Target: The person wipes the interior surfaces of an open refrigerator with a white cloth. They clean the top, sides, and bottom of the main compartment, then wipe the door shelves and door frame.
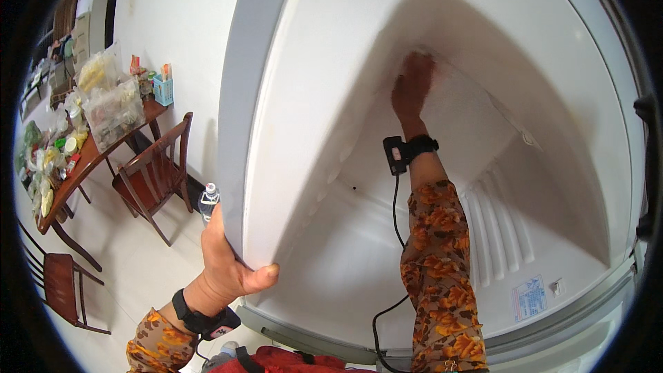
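Note:
The white inside of a refrigerator cabinet (321, 269) stands before me, its ribbed wall (497, 228) at the right. My left hand (225, 264) grips the cabinet's grey outer side (251, 88), with the thumb over the front edge. Deep inside, my right hand (413, 85) reaches to the far inner surface (450, 109), in heavy shadow. Whether its fingers press a cloth or only the bare surface is too dark to tell. Both wrists wear black strapped devices, and a cable (396, 207) runs down along my right arm.
A printed label (529, 298) and a small switch (556, 287) sit at the cabinet's lower right. Left of it are a water bottle (209, 201), a wooden chair (150, 181), another chair (61, 285) and a wooden table (98, 166) crowded with bags and boxes.

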A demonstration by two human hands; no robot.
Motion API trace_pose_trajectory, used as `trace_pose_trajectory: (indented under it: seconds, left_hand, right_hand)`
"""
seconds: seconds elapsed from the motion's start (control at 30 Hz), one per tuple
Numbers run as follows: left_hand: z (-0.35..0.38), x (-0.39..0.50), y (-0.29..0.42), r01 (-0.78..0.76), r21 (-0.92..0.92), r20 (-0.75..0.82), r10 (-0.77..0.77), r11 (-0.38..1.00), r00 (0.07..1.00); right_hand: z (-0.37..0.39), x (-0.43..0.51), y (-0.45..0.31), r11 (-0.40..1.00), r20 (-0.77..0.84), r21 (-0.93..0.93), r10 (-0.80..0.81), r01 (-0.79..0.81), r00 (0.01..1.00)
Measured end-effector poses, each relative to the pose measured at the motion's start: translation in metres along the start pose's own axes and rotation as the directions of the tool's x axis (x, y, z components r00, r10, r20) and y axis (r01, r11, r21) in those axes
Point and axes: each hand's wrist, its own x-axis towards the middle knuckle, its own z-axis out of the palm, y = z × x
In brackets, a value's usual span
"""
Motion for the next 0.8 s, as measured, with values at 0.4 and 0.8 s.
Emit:
trace_pose_trajectory:
  seconds: [0.4, 0.8]
  left_hand:
    - [0.002, -0.004, -0.003, 0.010, 0.001, -0.028, -0.010, 1.000, 1.000]
    - [-0.002, -0.009, -0.010, -0.084, 0.089, -0.005, 0.085, 0.993, 0.996]
  right_hand:
    - [-0.018, -0.056, 0.178, 0.926, -0.041, -0.281, 0.252, -0.253, 0.967]
    - [0.055, -0.091, 0.029, 0.953, -0.167, -0.030, -0.303, 0.303, 0.938]
